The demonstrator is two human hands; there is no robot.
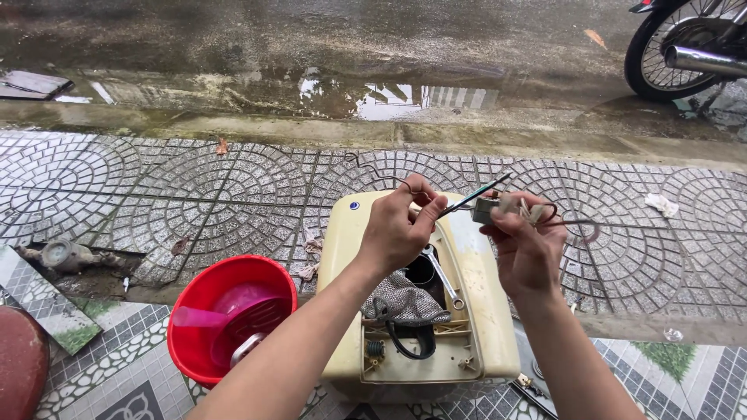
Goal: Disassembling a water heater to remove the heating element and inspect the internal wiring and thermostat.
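A wet grey road with a long puddle runs across the top, and below it lies a pavement of grey fan-patterned stone tiles. The rear wheel of a parked motorbike shows at the top right corner.

On the ground in front of the person sits a cream-yellow plastic appliance housing, boxy with rounded corners, its middle opened up. Inside the opening lie a grey mesh cloth, a black looped cable and a silver metal spanner. Just to the left of the housing stands a round red plastic bucket with a pink plastic scoop in it.

Both hands are raised above the housing, close together. The left hand is closed, pinching a thin dark wire between thumb and fingertips. The right hand is closed around a small grey box-shaped electrical part with red and pale leads, which the wire runs to. A crumpled white scrap of paper lies on the tiles to the right.
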